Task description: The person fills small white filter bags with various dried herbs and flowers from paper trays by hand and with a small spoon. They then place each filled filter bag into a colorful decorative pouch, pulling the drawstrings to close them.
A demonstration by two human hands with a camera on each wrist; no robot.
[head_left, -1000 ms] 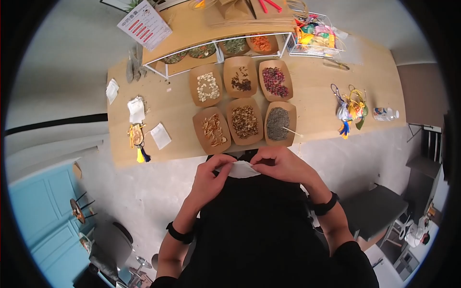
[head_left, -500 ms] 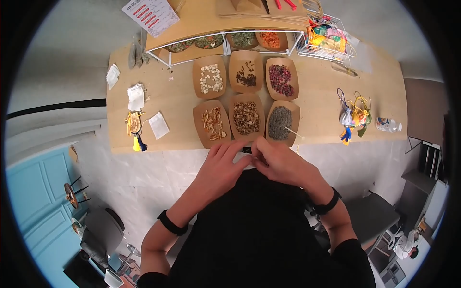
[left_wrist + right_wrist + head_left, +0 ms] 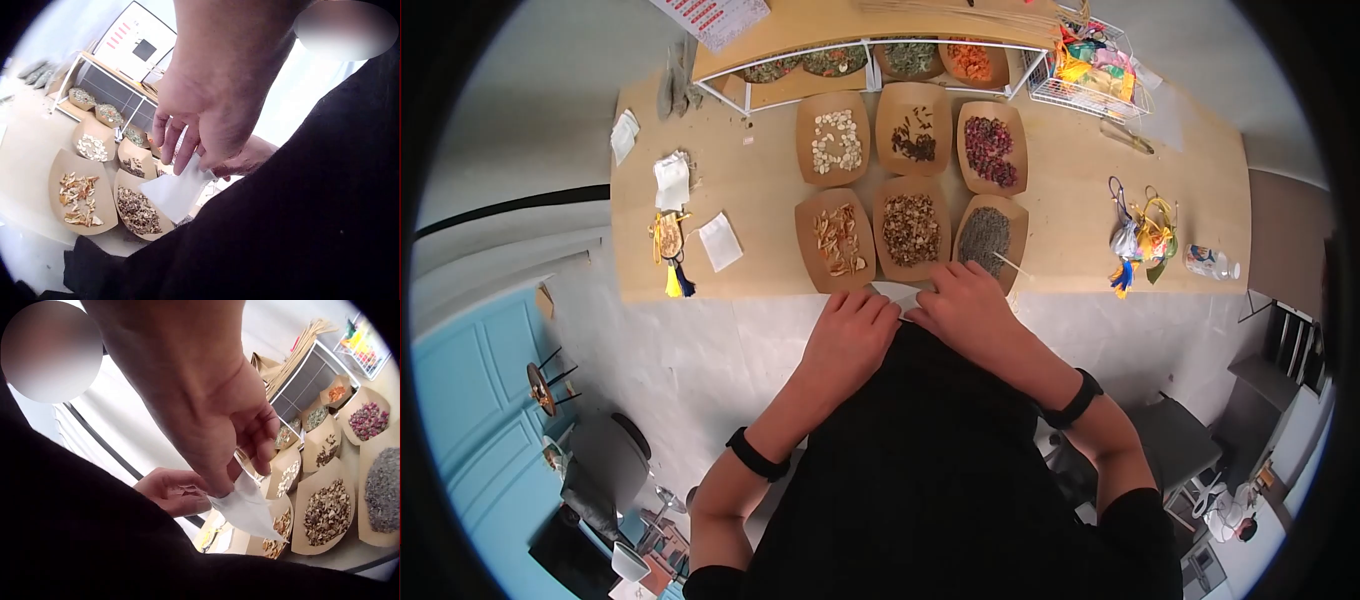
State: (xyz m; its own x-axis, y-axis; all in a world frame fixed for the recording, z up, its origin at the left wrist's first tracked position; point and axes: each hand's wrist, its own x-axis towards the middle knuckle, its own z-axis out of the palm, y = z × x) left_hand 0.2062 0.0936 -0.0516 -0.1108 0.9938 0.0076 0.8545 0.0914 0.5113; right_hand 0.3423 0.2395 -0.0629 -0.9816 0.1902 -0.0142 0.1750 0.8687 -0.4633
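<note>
A small white cloth pouch (image 3: 897, 293) is held between both hands at the table's front edge, partly hidden by the fingers in the head view. My left hand (image 3: 855, 335) pinches its left side and my right hand (image 3: 963, 312) pinches its right side, backs of the hands up. In the left wrist view the white pouch (image 3: 178, 195) hangs flat below the fingers, overlapping a tray of chopped brown herbs (image 3: 139, 211). From the right wrist, the pouch (image 3: 251, 511) shows a pointed lower corner, with thumb and fingers at its upper edge.
Paper trays stand close in front: pale sliced root (image 3: 840, 245), grey-purple buds (image 3: 983, 235), dark cloves (image 3: 915, 148), white pieces (image 3: 837, 140) and rosebuds (image 3: 990, 150). Flat white pouches (image 3: 720, 242) and tasselled sachets (image 3: 1145, 235) lie at the sides. A wire basket (image 3: 1095, 75) stands back right.
The hands have turned so their backs face up, and the pouch has moved from near the shirt to the table edge. The head view has shifted slightly.
</note>
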